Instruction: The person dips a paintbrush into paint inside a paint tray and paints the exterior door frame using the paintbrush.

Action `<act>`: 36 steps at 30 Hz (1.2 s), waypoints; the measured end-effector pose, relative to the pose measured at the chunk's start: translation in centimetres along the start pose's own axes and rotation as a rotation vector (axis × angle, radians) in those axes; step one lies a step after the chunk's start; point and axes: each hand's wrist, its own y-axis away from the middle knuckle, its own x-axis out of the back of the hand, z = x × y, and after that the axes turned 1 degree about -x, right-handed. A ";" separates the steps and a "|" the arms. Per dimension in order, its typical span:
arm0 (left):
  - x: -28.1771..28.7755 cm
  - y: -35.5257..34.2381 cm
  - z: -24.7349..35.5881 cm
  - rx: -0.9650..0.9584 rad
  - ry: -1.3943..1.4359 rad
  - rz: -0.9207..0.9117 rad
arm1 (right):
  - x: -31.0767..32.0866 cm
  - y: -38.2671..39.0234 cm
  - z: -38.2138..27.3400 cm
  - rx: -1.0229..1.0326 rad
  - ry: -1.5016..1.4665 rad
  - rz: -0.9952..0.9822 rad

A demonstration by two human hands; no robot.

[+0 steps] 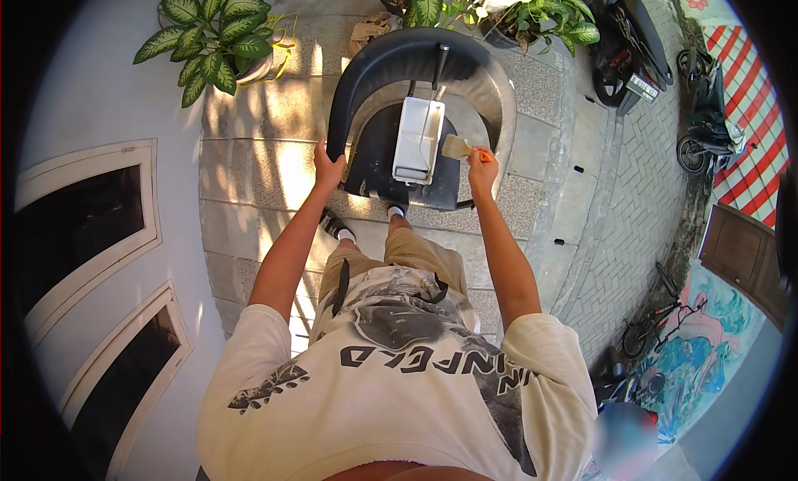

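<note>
A dark, round-backed armchair (359, 70) stands in front of me, its black seat facing up. On the seat rests a white paint tray (407, 161), rectangular and long. A black handle (440, 66) with a thin metal rod reaches out over the tray's far end; the rod's lower end is hard to make out. My left hand (328, 169) grips the front end of the chair's left arm, thumb on the inner side. In my right hand (481, 174) is a flat paintbrush (456, 146) with an orange handle, its pale bristles pointing left, just right of the tray.
Potted plants stand at the far left (218, 32) and far right (532, 20) beyond the chair. A white wall with windows (91, 215) runs along the left. Parked motorcycles (623, 49) and a bicycle (657, 323) line the paved lane at right.
</note>
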 end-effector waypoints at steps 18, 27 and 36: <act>-3.5 -0.9 -4.1 0.259 -0.261 -0.107 | -7.2 -11.1 9.8 0.143 0.462 -0.167; -3.8 -0.4 -4.5 0.269 -0.277 -0.071 | -9.9 -12.6 10.5 0.123 0.535 -0.201; -3.6 0.0 -4.9 0.237 -0.287 -0.086 | -11.2 -12.7 11.2 0.079 0.637 -0.187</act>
